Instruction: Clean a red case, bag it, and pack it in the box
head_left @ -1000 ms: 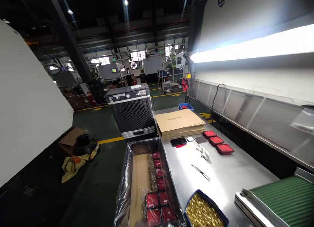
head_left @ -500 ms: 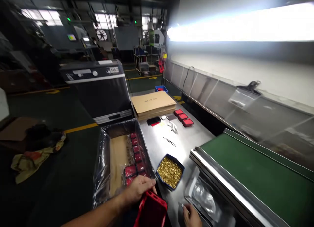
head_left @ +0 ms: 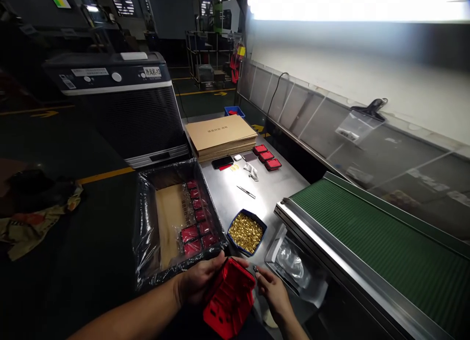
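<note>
My left hand point(head_left: 198, 280) is closed round the upper left edge of a red plastic housing point(head_left: 232, 301), tilted so that its hollow side with holes and ribs faces me. Close to the housing's upper right edge, my right hand point(head_left: 272, 290) pinches a small dark metallic piece point(head_left: 255, 269), too small to name. Just beyond both hands stands a blue bin point(head_left: 263, 236) full of small brass-coloured parts point(head_left: 246, 231). To the left, a box lined with black plastic point(head_left: 144, 227) holds several red housings point(head_left: 191, 233) in clear wrap beside a cardboard sheet point(head_left: 167, 227).
A green conveyor belt point(head_left: 352, 232) runs along the right, with a clear plastic tray point(head_left: 290, 259) beside it. Farther back on the metal table point(head_left: 227, 193) lie tweezers point(head_left: 246, 191), a phone point(head_left: 222, 162), red pieces point(head_left: 266, 156) and stacked cardboard point(head_left: 222, 134). An air cooler point(head_left: 125, 119) stands at left.
The red housing has turned from its dark face to its hollow red inside. My right hand has come up from the table's near edge to beside it. The camera view has tilted down.
</note>
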Demonstrator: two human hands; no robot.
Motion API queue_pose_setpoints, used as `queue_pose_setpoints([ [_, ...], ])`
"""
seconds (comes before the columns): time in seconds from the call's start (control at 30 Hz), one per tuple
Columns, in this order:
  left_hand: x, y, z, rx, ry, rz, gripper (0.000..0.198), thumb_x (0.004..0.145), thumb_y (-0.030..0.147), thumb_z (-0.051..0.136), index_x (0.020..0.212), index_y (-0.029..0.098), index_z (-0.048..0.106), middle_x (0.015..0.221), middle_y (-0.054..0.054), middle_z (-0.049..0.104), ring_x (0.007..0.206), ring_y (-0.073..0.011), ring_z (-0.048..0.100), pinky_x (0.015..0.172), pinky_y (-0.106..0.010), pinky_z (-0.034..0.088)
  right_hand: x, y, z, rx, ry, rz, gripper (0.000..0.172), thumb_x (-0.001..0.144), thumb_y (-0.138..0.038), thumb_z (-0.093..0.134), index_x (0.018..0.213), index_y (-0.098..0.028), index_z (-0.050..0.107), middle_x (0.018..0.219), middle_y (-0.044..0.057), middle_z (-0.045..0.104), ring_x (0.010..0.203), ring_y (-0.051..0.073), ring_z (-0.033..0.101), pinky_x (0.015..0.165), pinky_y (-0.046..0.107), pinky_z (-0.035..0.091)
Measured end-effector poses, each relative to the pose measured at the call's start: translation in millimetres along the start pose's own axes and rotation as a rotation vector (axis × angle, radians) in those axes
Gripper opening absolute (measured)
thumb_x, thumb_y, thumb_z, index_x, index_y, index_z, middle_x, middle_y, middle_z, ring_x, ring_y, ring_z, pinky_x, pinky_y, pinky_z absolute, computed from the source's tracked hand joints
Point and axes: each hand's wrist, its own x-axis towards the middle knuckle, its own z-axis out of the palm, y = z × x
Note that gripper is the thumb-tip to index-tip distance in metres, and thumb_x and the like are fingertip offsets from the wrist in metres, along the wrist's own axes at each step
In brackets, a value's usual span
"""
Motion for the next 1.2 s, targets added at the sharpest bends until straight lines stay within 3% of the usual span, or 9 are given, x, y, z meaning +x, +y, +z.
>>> queue_pose_setpoints([
  [0.13, -0.5, 2.3, 0.6, -0.056, 0.106, 0.074, 0.06, 0.094, 0.052, 0.065, 0.137, 0.011, 0.056, 0.126, -0.019, 0.064, 0.113, -0.0329, 0.065, 0.102, -0.042, 0.049, -21.0, -34.7, 6.6, 0.137, -0.088, 0.083, 0.079, 0.056, -0.058, 0.089, 0.116, -0.01, 0.07, 0.092, 0.01, 0.069, 0.072, 0.014, 0.063, 0.068, 0.027, 0.054],
  [0.23, 3.6, 4.0, 2.1, -0.098, 0.214, 0.165, 0.074, 0.091, 0.061, 0.066, 0.143, 0.011, 0.049, 0.127, -0.019, 0.063, 0.11, -0.0308, 0.066, 0.094, -0.038, 0.053, -44.4, -75.1, 14.1, 0.144, -0.038, 0.008, 0.084, 0.064, -0.06, 0.085, 0.128, -0.011, 0.062, 0.105, 0.012, 0.07, 0.073, 0.013, 0.063, 0.064, 0.024, 0.053],
  [0.33, 7.7, 7.7, 10.9, -0.048, 0.299, 0.235, 0.09, 0.086, 0.074, 0.063, 0.146, 0.01, 0.045, 0.124, -0.02, 0.065, 0.11, -0.0321, 0.066, 0.091, -0.038, 0.054, -75.9, -116.2, 25.7, -0.006, 0.018, -0.201, 0.071, 0.074, -0.06, 0.078, 0.123, -0.01, 0.063, 0.101, 0.013, 0.071, 0.068, 0.014, 0.063, 0.057, 0.024, 0.054],
  [0.47, 9.9, 13.0, 26.2, 0.071, 0.393, 0.279, 0.091, 0.084, 0.077, 0.061, 0.143, 0.01, 0.05, 0.122, -0.017, 0.067, 0.118, -0.0313, 0.063, 0.107, -0.04, 0.048, -112.0, -150.3, 46.5, -0.392, -0.007, -0.625, 0.032, 0.091, -0.042, 0.065, 0.118, -0.025, 0.07, 0.098, 0.004, 0.072, 0.076, 0.011, 0.067, 0.067, 0.02, 0.056],
  [0.53, 9.7, 14.9, 31.5, 0.139, 0.416, 0.292, 0.093, 0.081, 0.079, 0.062, 0.141, 0.009, 0.053, 0.124, -0.016, 0.066, 0.124, -0.0326, 0.059, 0.115, -0.043, 0.042, -118.7, -157.4, 56.6, -0.501, -0.024, -0.765, 0.025, 0.094, -0.035, 0.062, 0.117, -0.029, 0.07, 0.098, 0.0, 0.072, 0.078, 0.009, 0.068, 0.071, 0.016, 0.055],
  [0.67, 8.8, 16.3, 35.6, 0.23, 0.421, 0.303, 0.093, 0.08, 0.082, 0.06, 0.137, 0.009, 0.059, 0.132, -0.016, 0.062, 0.134, -0.0343, 0.05, 0.121, -0.042, 0.036, -113.5, -163.1, 68.4, -0.586, -0.081, -0.843, 0.02, 0.095, -0.028, 0.06, 0.113, -0.026, 0.068, 0.095, -0.001, 0.073, 0.081, 0.008, 0.07, 0.072, 0.014, 0.055],
  [0.87, 9.1, 12.3, 28.9, 0.25, 0.375, 0.288, 0.081, 0.093, 0.073, 0.05, 0.141, 0.009, 0.056, 0.135, -0.017, 0.06, 0.133, -0.0331, 0.051, 0.122, -0.044, 0.034, -108.2, -172.3, 72.2, -0.678, -0.032, -1.007, 0.016, 0.095, -0.022, 0.058, 0.109, -0.022, 0.066, 0.089, 0.0, 0.07, 0.08, 0.009, 0.068, 0.069, 0.017, 0.054],
  [1.1, 9.6, 10.9, 31.3, 0.331, 0.377, 0.262, 0.083, 0.092, 0.074, 0.051, 0.143, 0.008, 0.053, 0.138, -0.017, 0.058, 0.133, -0.0339, 0.052, 0.12, -0.044, 0.038, -111.1, -175.2, 68.4, -0.763, -0.025, -1.037, 0.015, 0.096, -0.021, 0.057, 0.108, -0.02, 0.065, 0.087, 0.001, 0.068, 0.075, 0.009, 0.066, 0.066, 0.018, 0.053],
  [1.2, 8.4, 12.3, 34.7, 0.381, 0.388, 0.253, 0.08, 0.094, 0.072, 0.051, 0.142, 0.009, 0.054, 0.141, -0.015, 0.056, 0.138, -0.0327, 0.047, 0.123, -0.041, 0.034, -111.8, -175.4, 66.6, -0.781, -0.035, -1.041, 0.012, 0.097, -0.021, 0.056, 0.105, -0.021, 0.065, 0.083, -0.001, 0.066, 0.071, 0.008, 0.064, 0.064, 0.019, 0.051],
])
